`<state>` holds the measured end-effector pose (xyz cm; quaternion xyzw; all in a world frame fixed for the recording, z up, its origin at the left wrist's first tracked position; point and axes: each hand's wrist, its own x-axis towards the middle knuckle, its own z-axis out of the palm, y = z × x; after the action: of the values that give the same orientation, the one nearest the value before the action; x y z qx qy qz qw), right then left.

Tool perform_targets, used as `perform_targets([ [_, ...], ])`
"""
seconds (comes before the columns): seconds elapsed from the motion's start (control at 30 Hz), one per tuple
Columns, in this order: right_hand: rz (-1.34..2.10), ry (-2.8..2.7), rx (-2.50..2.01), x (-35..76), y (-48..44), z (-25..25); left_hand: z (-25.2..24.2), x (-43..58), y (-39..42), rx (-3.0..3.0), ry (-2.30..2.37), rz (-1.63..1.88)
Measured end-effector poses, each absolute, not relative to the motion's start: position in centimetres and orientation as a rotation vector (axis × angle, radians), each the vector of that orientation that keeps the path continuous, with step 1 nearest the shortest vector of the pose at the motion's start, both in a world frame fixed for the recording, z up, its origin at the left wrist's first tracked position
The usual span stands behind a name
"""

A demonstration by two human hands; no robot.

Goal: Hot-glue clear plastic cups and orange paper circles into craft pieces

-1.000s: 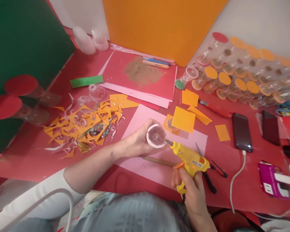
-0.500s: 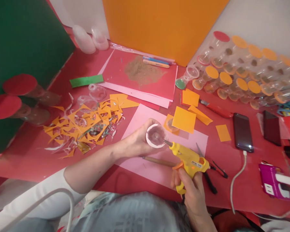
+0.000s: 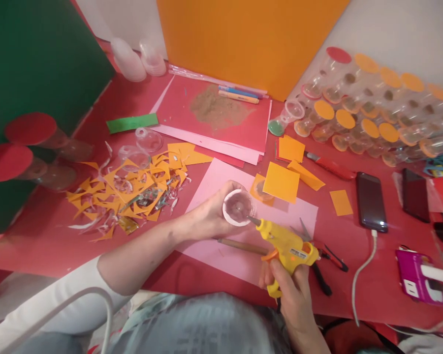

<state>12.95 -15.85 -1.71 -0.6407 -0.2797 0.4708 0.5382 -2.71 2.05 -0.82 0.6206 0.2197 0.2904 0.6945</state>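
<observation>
My left hand (image 3: 210,216) is wrapped round a small clear plastic cup (image 3: 238,207) and holds it tilted, rim towards me, above a pink sheet (image 3: 221,255). My right hand (image 3: 293,290) grips a yellow hot glue gun (image 3: 286,243) by its handle, a finger on the orange trigger. The gun's metal nozzle touches the cup's rim at its lower right. A thin wooden stick (image 3: 239,246) lies on the pink sheet just under the gun.
Orange paper scraps (image 3: 133,189) lie at left, orange squares (image 3: 280,182) and scissors (image 3: 323,258) at right. Rows of capped clear cups (image 3: 369,118) fill the back right. A phone (image 3: 371,201) on a white cable, red sheets with sand (image 3: 217,110), and coloured boards stand around.
The glue gun has shifted slightly left and down along the cup's rim. My left hand holds the cup almost still.
</observation>
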Motion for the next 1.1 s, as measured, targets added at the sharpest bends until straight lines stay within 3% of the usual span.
perform_targets([
  [1.1, 1.124, -0.689, -1.524, 13.0, -15.7, -1.9, -1.5, -2.6, 1.7, 1.37, 0.481, 0.618],
])
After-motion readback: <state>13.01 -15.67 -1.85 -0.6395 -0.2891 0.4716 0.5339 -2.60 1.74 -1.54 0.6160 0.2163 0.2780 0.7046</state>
